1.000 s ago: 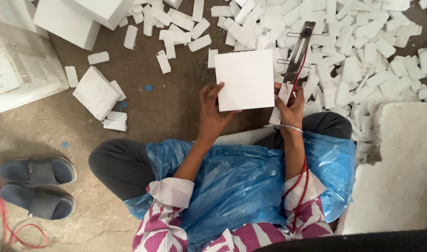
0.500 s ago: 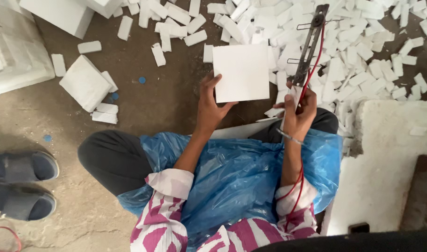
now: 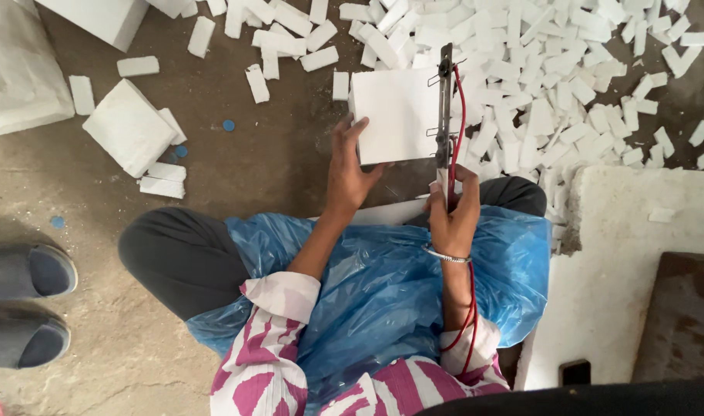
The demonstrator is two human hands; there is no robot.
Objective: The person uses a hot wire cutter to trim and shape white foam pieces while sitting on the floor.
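Left hand (image 3: 348, 173): fingers spread along the near left edge of a white foam slab (image 3: 394, 115), thumb and fingertips pressed to it, holding it flat and raised above the floor. Right hand (image 3: 452, 212): closed in a fist around the lower end of a thin dark cutting frame (image 3: 444, 108), which stands along the slab's right edge, touching it. A red cord (image 3: 461, 123) runs down the frame, passes the right wrist and continues along the forearm to the striped sleeve. A metal bangle (image 3: 447, 255) sits on the right wrist.

The slab is held in front of the knees, over the concrete floor (image 3: 252, 177), its far edge reaching the edge of the scrap pile.

Person seated cross-legged, dark trousers, a blue plastic sheet (image 3: 383, 285) spread over the lap. Pink-and-white striped sleeves at the bottom of the view.

Beyond the slab and to the right: a dense heap of small white foam strips (image 3: 568, 69), covering the floor. Scattered strips also lie to the upper left.

Left of the person: a square foam block (image 3: 129, 127) with a few thin pieces stacked beside it, well apart from the hands. Small blue discs (image 3: 228, 125) dot the floor near it. A large foam piece fills the upper left corner.

Far left: a pair of grey sandals (image 3: 25, 304), side by side.

Right: a big rough-edged white foam sheet (image 3: 621, 262) lying flat, with a dark brown board (image 3: 687, 316) on its near corner.
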